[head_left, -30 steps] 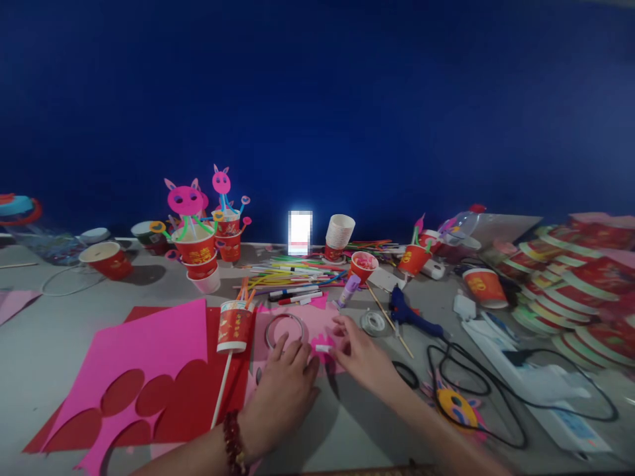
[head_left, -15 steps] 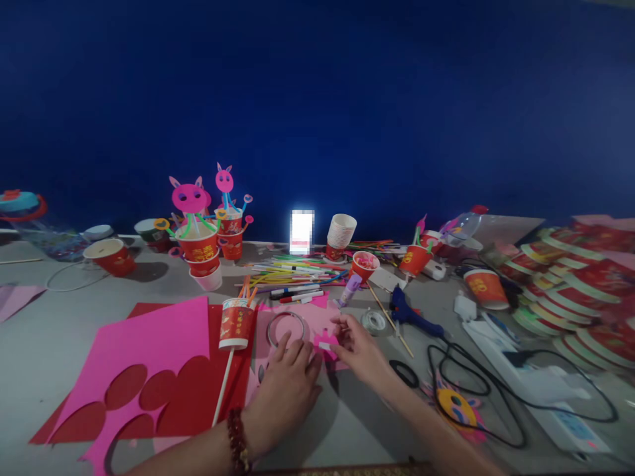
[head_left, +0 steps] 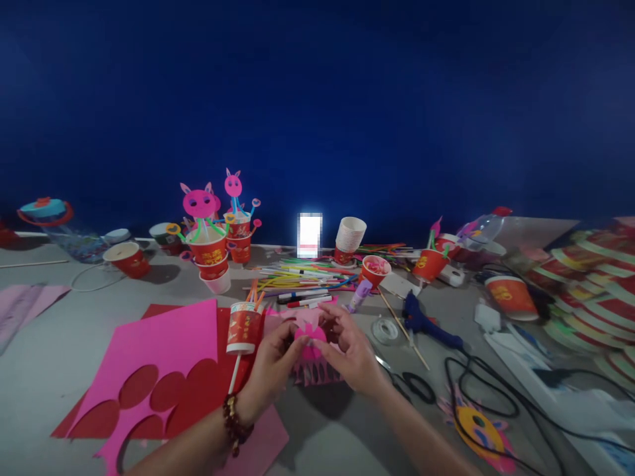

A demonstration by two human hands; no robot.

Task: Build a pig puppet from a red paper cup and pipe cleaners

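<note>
Between my two hands is a bright pink paper cutout with pale ear-like points at its top. My left hand pinches its left edge, thumb in front. The thumb and fingers of my right hand close on its right edge. Just beneath it shows a fringed strip of pink paper; whether it is joined to the cutout I cannot tell. Left of my left hand, a red paper cup sits upside down on a white stick. Scissors with black handles lie right of my right hand.
Pink sheet with round holes lies left on red paper. Pens, coloured sticks and a glue stick are ahead. A blue glue gun, tape roll and black cable lie right. Decorated cups stand back left.
My left hand has come up off the pink paper and now grips the cutout together with my right hand. The view has shifted slightly left.
</note>
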